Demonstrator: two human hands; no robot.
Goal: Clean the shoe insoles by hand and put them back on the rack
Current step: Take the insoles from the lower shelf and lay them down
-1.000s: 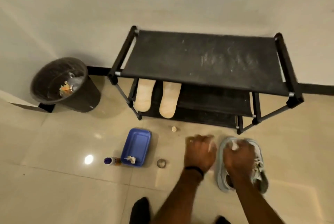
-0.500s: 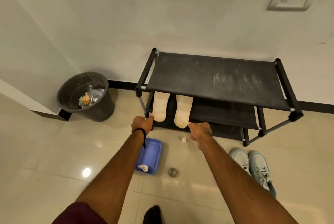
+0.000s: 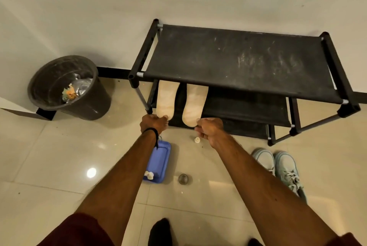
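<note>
Two insoles lie side by side on a lower shelf of the rack (image 3: pixel 246 61), centre of the frame, heels toward the person. The left hand (image 3: pixel 154 123) pinches the heel of the left insole (image 3: pixel 166 100); the right hand (image 3: pixel 209 129) pinches the heel of the right insole (image 3: pixel 194 104). Fingers of both hands are curled at the heel edges.

Change: one second ago both hands were at the shoes (image 3: pixel 280 168), lower right of the frame. Half a second ago they had reached the insole heels. They now hold them more closely, and the insoles have not left the shelf.

Meaning for the task: judged from this, the shoes are set aside and the step in hand is drawing both insoles off the shelf for cleaning. Cleaning has not begun.

Other items: a blue tray (image 3: pixel 158 160) with a white wad sits on the floor, lower centre. A dark bin (image 3: pixel 67 87) stands at left.
</note>
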